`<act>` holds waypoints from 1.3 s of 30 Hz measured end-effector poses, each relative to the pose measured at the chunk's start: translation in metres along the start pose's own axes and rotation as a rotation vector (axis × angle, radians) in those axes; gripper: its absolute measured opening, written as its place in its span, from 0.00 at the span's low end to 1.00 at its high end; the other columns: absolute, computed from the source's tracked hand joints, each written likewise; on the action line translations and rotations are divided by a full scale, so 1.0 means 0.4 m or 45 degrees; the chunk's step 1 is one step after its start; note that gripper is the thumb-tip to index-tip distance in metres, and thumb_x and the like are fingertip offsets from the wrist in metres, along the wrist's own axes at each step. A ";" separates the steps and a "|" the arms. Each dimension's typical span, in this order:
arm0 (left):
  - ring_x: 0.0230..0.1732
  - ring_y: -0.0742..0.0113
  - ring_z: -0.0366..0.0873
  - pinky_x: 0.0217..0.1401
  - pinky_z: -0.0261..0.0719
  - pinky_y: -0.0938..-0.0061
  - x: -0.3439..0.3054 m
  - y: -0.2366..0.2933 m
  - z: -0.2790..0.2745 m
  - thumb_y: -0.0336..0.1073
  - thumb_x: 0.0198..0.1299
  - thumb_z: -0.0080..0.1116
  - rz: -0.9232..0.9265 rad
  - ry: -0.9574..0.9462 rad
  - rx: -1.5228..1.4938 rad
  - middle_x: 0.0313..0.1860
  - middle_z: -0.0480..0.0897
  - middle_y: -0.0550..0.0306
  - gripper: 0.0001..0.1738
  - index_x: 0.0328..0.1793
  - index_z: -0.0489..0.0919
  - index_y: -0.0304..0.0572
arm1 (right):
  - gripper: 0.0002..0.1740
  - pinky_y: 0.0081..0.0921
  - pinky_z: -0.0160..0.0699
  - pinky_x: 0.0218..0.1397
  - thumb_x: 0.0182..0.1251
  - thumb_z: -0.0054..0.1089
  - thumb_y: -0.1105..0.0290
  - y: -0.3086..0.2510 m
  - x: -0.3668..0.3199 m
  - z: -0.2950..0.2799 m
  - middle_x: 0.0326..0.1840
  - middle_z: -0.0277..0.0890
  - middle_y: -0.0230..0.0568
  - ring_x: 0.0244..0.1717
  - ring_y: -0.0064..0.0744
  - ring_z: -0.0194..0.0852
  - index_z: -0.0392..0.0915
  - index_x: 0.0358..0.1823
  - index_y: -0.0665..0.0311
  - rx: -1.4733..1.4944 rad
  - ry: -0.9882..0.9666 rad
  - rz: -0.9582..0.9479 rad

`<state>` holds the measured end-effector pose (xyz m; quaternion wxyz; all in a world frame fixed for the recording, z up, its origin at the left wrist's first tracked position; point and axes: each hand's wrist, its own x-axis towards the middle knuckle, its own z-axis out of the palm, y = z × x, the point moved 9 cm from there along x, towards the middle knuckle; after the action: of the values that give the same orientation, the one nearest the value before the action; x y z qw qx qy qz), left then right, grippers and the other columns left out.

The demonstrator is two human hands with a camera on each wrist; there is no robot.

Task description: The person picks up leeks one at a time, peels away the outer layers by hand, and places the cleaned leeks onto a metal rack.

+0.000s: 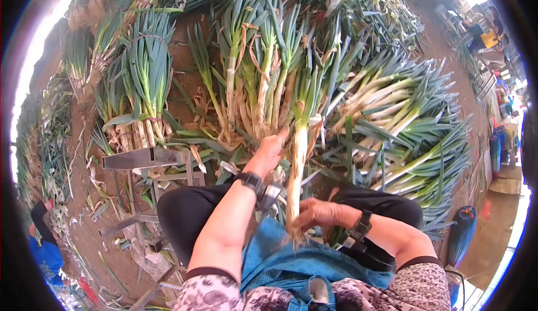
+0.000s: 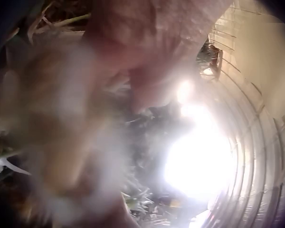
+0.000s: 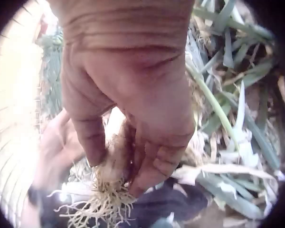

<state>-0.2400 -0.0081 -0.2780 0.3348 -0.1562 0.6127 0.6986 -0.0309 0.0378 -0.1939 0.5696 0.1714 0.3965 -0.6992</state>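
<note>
A thick leek point(image 1: 297, 165) stands nearly upright in front of the body, its white stalk down and its green leaves up. The right hand point(image 1: 322, 213) grips its root end; in the right wrist view the fingers and thumb of this hand point(image 3: 133, 95) pinch the white base just above the pale roots point(image 3: 104, 204). Beside the stalk, on its left, is the left hand point(image 1: 272, 151), its fingers extended upward. The left wrist view shows that hand point(image 2: 152, 42) close up and blurred, so any contact with the stalk is unclear.
Standing leeks point(image 1: 260, 75) are just ahead, with a large pile point(image 1: 403, 115) on the right. Tied bundles point(image 1: 148, 70) stand at the left, behind a metal frame point(image 1: 145, 158). Loose leaves litter the soil. A blue cloth point(image 1: 302, 258) covers the lap.
</note>
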 end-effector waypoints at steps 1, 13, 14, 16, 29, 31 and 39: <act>0.47 0.60 0.78 0.52 0.76 0.67 -0.014 -0.058 0.047 0.53 0.59 0.62 -0.391 -0.107 -0.366 0.49 0.80 0.46 0.32 0.58 0.72 0.35 | 0.15 0.25 0.78 0.45 0.60 0.61 0.71 0.027 -0.023 0.052 0.43 0.81 0.40 0.42 0.29 0.80 0.76 0.48 0.67 0.011 -0.029 -0.035; 0.30 0.58 0.79 0.34 0.81 0.63 0.017 -0.213 0.210 0.45 0.63 0.57 -0.421 -0.252 -0.740 0.33 0.81 0.51 0.16 0.46 0.77 0.38 | 0.28 0.35 0.74 0.34 0.59 0.60 0.48 -0.278 -0.135 -0.332 0.25 0.75 0.52 0.31 0.43 0.76 0.76 0.31 0.74 -0.831 1.460 -0.507; 0.31 0.58 0.79 0.35 0.80 0.63 0.015 -0.203 0.208 0.46 0.63 0.56 -0.387 -0.217 -0.681 0.35 0.81 0.51 0.17 0.46 0.77 0.39 | 0.29 0.39 0.75 0.40 0.56 0.60 0.47 -0.311 -0.122 -0.393 0.30 0.79 0.57 0.36 0.52 0.80 0.77 0.33 0.73 -0.863 1.611 -0.510; 0.33 0.58 0.79 0.39 0.80 0.62 0.002 -0.174 0.201 0.49 0.64 0.54 -0.374 -0.194 -0.625 0.36 0.82 0.52 0.19 0.46 0.78 0.40 | 0.27 0.40 0.75 0.40 0.56 0.59 0.51 -0.338 -0.095 -0.400 0.30 0.78 0.60 0.36 0.55 0.79 0.76 0.32 0.75 -0.831 1.674 -0.618; 0.31 0.60 0.80 0.34 0.80 0.61 0.094 -0.151 0.168 0.41 0.59 0.63 -0.274 -0.090 -0.841 0.36 0.82 0.52 0.15 0.44 0.79 0.36 | 0.28 0.41 0.79 0.36 0.62 0.56 0.50 0.022 -0.218 -0.066 0.26 0.78 0.58 0.30 0.49 0.80 0.75 0.38 0.76 -1.507 0.761 0.089; 0.34 0.61 0.78 0.40 0.79 0.67 0.037 -0.120 0.204 0.45 0.65 0.53 -0.357 0.004 -0.696 0.37 0.83 0.56 0.15 0.45 0.79 0.41 | 0.28 0.44 0.76 0.43 0.62 0.56 0.49 -0.125 -0.345 -0.145 0.36 0.78 0.59 0.39 0.58 0.78 0.75 0.39 0.73 -1.397 1.526 -0.026; 0.36 0.64 0.78 0.40 0.80 0.68 -0.118 0.083 0.300 0.40 0.67 0.48 -0.122 -0.302 -0.686 0.37 0.81 0.55 0.13 0.46 0.78 0.39 | 0.26 0.27 0.76 0.28 0.62 0.61 0.51 -0.366 -0.240 -0.263 0.32 0.76 0.40 0.30 0.29 0.75 0.78 0.43 0.71 0.075 0.997 -1.030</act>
<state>-0.2045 0.0934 -0.1991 0.3834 -0.1854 0.3538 0.8328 -0.1617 0.1855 -0.1410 0.0617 0.2683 0.5926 -0.7570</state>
